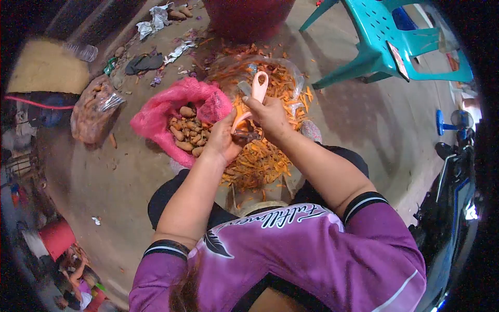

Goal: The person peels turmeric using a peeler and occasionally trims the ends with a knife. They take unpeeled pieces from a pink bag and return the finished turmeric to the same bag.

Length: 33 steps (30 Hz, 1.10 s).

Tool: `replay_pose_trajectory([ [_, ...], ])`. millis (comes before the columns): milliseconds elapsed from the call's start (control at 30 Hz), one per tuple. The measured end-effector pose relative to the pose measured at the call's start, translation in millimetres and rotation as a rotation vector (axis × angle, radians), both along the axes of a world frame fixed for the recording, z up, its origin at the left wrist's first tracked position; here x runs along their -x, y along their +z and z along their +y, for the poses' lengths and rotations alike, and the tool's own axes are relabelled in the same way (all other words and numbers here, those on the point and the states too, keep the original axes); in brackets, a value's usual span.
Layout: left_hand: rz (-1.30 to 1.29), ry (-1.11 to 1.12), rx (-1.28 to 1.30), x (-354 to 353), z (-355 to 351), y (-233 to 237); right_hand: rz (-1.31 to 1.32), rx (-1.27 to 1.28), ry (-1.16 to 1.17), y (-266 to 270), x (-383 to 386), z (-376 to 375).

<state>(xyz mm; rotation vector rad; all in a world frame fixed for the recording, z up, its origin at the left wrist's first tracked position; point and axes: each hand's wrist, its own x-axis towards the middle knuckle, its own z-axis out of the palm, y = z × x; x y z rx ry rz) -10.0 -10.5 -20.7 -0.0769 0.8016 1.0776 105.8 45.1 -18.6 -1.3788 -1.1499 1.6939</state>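
My right hand (270, 115) is wrapped round a pale pink peeler (259, 87), whose looped handle end sticks up above my fingers. My left hand (225, 140) grips a brown root (245, 136), with an orange peeled part showing near the peeler. Both hands are close together over a heap of orange peelings (257, 164). To the left of my left hand lies an open pink mesh sack (156, 120) holding several small brown roots (189, 130). Beyond my hands, more orange pieces (285, 78) lie on a clear plastic sheet.
A teal plastic chair (369, 54) stands at the upper right, and a dark red tub (249, 18) at the top. A filled plastic bag (94, 112), a dark slipper (144, 64) and litter lie at the left. A motorcycle (452, 203) is at the right; another person (78, 278) is at the lower left.
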Motion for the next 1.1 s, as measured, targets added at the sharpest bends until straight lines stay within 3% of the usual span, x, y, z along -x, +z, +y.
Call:
replay_pose_trajectory([
  [100, -0.034, 0.069, 0.114, -1.8, -0.6, -4.8, -0.012, 0.001, 0.028, -0.6, 1.6, -3.9],
  [267, -0.010, -0.114, 0.026, 1.1, -7.9, -20.9, -0.218, 0.036, -0.157, -30.8, -7.9, 27.9],
  [333, 0.074, -0.127, 0.038, 2.8, -9.4, -8.5, -0.293, -0.013, -0.257, -89.7, -24.7, 53.8],
  [433, 0.355, -0.003, 0.086, 8.6, -6.3, 10.0, -0.693, -0.012, -0.005, -109.1, -28.3, 53.6],
  [533, 0.442, 0.080, 0.007, 33.3, -8.8, -10.0, -0.668, 0.097, 0.337, -142.3, -17.1, 43.5],
  [633, 0.365, 0.150, -0.036, 53.2, -11.3, 2.8, -0.890, -0.035, 0.537, -147.1, -18.6, 36.9],
  [700, 0.351, 0.205, -0.084, 59.7, -13.1, 11.9, -1.322, -0.318, 0.555, -227.9, -38.5, 27.6],
  [1000, 0.082, 0.244, -0.178, 75.0, -16.9, 28.0, -1.218, -0.237, 0.641, -237.7, -49.2, 23.8],
  [1067, -0.005, 0.214, -0.268, 72.2, -13.8, 37.6, -0.894, -0.019, 0.517, -267.9, -61.2, 39.2],
  [1100, -0.020, 0.185, -0.307, 69.9, -13.3, 43.7, -0.787, 0.095, 0.475, -252.3, -62.1, 42.0],
])
